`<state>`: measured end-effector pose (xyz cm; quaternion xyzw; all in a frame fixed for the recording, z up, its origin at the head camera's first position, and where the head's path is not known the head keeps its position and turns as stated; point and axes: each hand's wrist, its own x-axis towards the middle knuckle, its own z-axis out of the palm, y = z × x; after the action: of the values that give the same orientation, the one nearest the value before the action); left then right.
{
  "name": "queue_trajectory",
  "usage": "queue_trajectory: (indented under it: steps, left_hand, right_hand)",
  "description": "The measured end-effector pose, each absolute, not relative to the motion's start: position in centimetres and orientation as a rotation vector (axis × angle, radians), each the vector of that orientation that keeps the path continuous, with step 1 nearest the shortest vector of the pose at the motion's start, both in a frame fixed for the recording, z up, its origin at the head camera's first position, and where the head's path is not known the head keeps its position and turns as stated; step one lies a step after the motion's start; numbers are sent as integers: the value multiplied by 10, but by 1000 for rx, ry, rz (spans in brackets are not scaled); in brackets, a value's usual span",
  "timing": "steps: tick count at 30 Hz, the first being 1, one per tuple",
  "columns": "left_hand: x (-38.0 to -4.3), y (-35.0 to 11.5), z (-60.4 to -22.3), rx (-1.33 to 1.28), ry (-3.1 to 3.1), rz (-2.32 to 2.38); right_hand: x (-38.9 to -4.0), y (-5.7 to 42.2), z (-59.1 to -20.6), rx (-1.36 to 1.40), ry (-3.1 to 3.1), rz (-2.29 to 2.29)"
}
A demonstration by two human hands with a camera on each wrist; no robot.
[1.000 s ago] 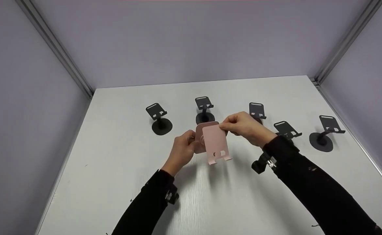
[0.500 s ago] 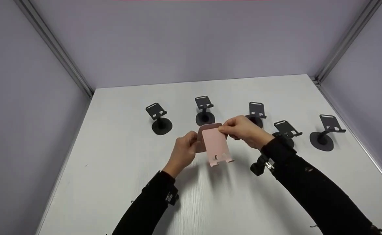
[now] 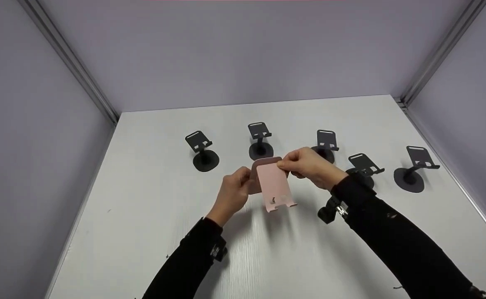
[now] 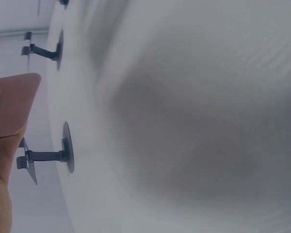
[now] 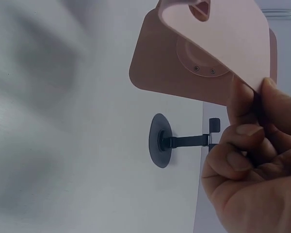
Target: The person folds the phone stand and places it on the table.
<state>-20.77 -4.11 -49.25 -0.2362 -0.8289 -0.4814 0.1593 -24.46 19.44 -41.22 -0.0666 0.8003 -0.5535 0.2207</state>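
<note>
Both hands hold a pink phone stand in the air over the middle of the white table. My left hand grips the left edge of its flat base, with some fingers hidden behind it. Between thumb and forefinger, my right hand pinches an upper corner of the stand's cradle plate. In the right wrist view that plate stands at an angle to the base, and a round hinge mount with small screws shows on the base. The plate's two lipped hooks point down toward the person.
Several black phone stands stand in an arc behind the hands: one at the left, one at the back middle, others at the right, including the outermost one. Grey-lilac panels enclose the white table at the back and sides.
The cradle plate has tilted a little, its hooked end moving slightly lower, and the right hand has dropped slightly with it. Over the last half second almost nothing has moved.
</note>
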Motion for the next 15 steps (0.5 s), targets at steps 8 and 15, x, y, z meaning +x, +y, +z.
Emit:
queue_trajectory:
  steps: [8, 15]
  left_hand:
    - [-210, -43, -492, -675, -2395, -1339]
    - [-214, -48, -491, -648, -2397, -1299]
  right_hand:
    - [-246, 197, -414, -198, 2239, -1484]
    - [-244, 201, -412, -277, 2212, -1400]
